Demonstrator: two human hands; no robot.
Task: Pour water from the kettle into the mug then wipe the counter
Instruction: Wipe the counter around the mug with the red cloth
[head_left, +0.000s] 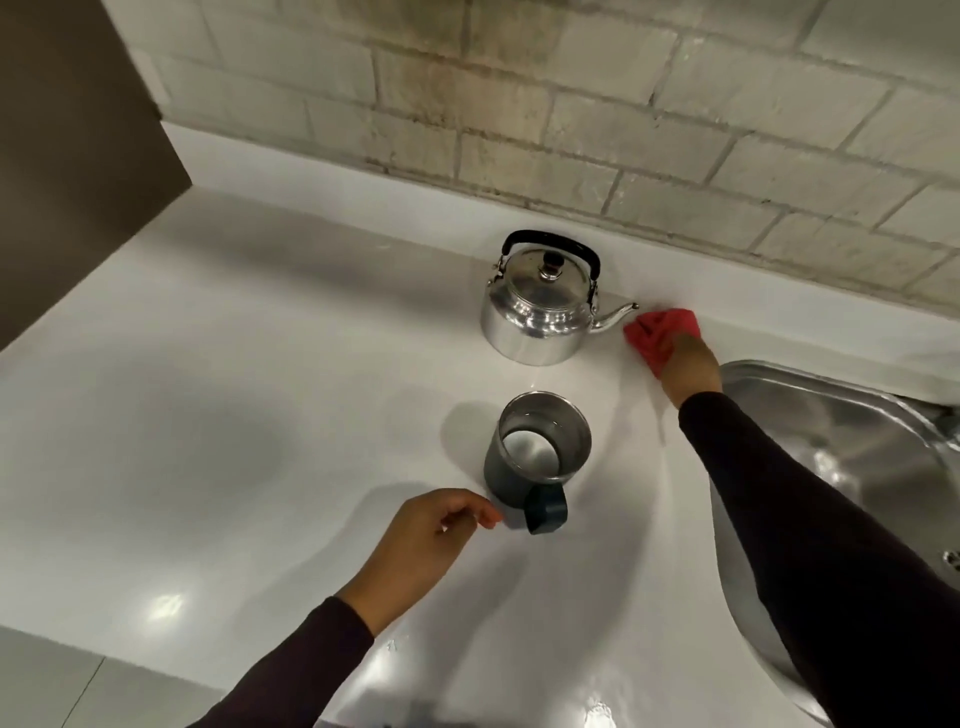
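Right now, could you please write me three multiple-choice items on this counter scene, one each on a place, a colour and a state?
1. Where is the cloth relative to the kettle?
A. Just beyond the spout tip, by the back ledge
B. Inside the sink
C. Under the mug

2. What colour is the cloth?
A. Blue
B. Red
C. White

3. What is the state of the mug?
A. Tipped on its side
B. Lifted in the left hand
C. Upright on the counter, water inside

Answers:
1 A: the right hand presses it to the counter by the spout.
2 B: it shows red against the white surface.
3 C: it stands open-topped, water glinting; the left hand is beside its handle, not holding.
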